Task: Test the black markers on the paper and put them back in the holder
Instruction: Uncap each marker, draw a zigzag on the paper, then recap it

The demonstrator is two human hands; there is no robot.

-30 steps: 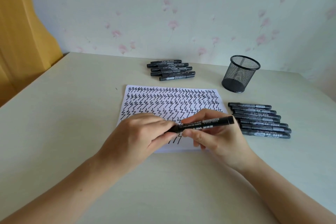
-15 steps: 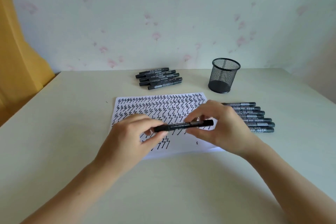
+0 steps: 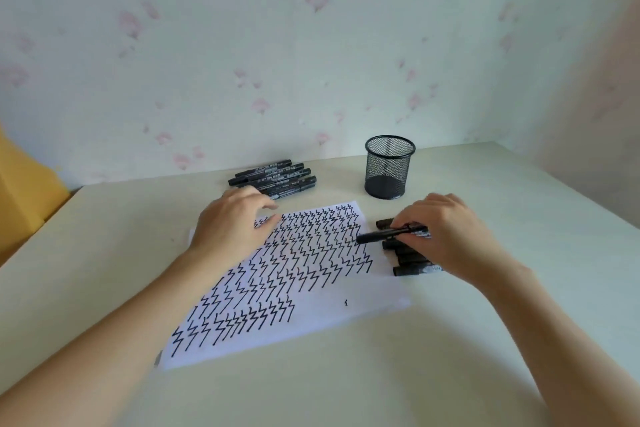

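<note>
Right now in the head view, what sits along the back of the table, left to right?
Yellow curtain → far group of markers → mesh holder. Nearer, left hand → paper → right hand holding a marker.

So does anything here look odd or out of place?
Mainly the mesh holder: it looks empty while the markers lie in piles on the table. The paper sits askew.

White paper sheet (image 3: 311, 308) covered in black zigzag marks lies mid pale worktop (image 3: 519, 191). Right hand (image 3: 450, 236), just right of sheet, pinches capped black marker (image 3: 381, 236) above a row of black markers (image 3: 412, 269). Left hand (image 3: 232, 225), fingers relaxed, over sheet's far-left corner. Black mesh holder (image 3: 389, 166) and second marker group (image 3: 273, 177) beyond sheet.
</note>
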